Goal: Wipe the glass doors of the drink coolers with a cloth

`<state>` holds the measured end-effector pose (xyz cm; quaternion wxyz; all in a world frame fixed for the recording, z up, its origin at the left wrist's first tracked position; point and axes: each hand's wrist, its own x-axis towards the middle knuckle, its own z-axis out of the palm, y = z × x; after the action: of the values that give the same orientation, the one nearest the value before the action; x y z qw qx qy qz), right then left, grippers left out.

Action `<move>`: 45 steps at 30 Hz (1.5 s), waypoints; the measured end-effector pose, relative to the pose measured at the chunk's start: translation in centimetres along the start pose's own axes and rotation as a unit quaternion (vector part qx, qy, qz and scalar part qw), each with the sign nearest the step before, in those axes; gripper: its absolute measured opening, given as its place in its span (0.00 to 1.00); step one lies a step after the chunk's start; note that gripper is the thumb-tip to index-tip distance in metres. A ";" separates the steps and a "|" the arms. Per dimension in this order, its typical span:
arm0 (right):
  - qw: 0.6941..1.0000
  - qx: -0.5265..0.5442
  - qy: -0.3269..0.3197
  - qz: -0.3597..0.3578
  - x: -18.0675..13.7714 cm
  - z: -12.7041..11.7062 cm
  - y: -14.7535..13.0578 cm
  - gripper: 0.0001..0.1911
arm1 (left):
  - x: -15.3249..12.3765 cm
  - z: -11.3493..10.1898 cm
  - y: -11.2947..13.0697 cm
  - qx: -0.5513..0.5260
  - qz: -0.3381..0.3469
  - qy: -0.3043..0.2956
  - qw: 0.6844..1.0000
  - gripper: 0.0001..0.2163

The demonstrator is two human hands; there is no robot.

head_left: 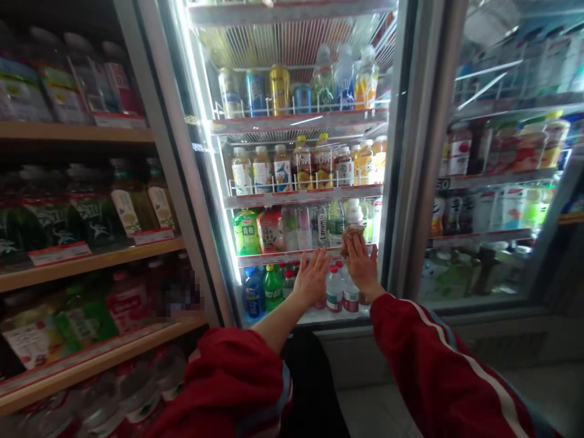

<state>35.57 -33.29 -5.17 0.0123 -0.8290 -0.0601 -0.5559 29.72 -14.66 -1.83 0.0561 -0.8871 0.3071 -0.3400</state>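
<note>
My right hand (361,264) presses a crumpled brownish cloth (353,233) at the height of the cooler's lower shelf edge, at its right side. My left hand (312,277) is beside it, palm forward and fingers stretched, with nothing in it. Both reach toward the front of a lit drinks cooler; whether they touch glass or the shelf edge (278,258) I cannot tell for sure. Behind my hands are red-capped clear bottles (334,291), partly hidden. A green-labelled bottle (336,224) stands just above, close to the cloth.
Wooden shelves (91,267) of bottled drinks rise on the left. A metal door frame (422,164) parts this cooler from another stocked one (490,210) on the right. Cans (279,90) and bottles (302,163) fill the upper cooler shelves. Tiled floor (374,407) lies below.
</note>
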 end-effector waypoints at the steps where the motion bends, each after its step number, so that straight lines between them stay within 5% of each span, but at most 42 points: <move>1: 1.000 0.001 -0.002 -0.001 -0.2 0.0 0.1 0.25 | 0.1 0.0 0.1 -0.002 -0.002 -0.003 1.000 0.28; 12: 0.999 0.003 -0.022 -0.032 1.1 -0.3 1.6 0.26 | 0.1 -0.7 0.9 -0.009 0.001 -0.042 0.999 0.28; 17: 0.999 -0.008 -0.028 -0.034 -1.2 0.3 1.7 0.26 | 0.1 -0.8 1.0 -0.020 0.000 -0.046 0.999 0.27; 27: 0.998 -0.026 -0.009 0.049 0.0 0.2 4.1 0.29 | -0.1 -1.0 0.6 -0.023 0.005 -0.056 0.998 0.28; 37: 0.998 0.016 -0.027 -0.058 -0.7 0.6 -2.2 0.30 | -1.9 -0.4 -3.0 -0.002 -0.056 -0.021 0.998 0.23; 42: 0.998 0.026 0.006 0.052 1.0 0.8 -2.4 0.30 | -3.8 -0.3 -5.5 0.001 -0.100 -0.028 0.995 0.26; 45: 0.999 0.029 -0.005 0.035 0.8 1.0 -4.0 0.30 | -4.9 -0.4 -6.7 0.006 -0.125 -0.030 0.992 0.28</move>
<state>36.37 -29.21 -4.97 0.0559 -0.8326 -0.0472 -0.5490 30.00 -6.41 -2.22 0.0273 -0.9279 0.1901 -0.3194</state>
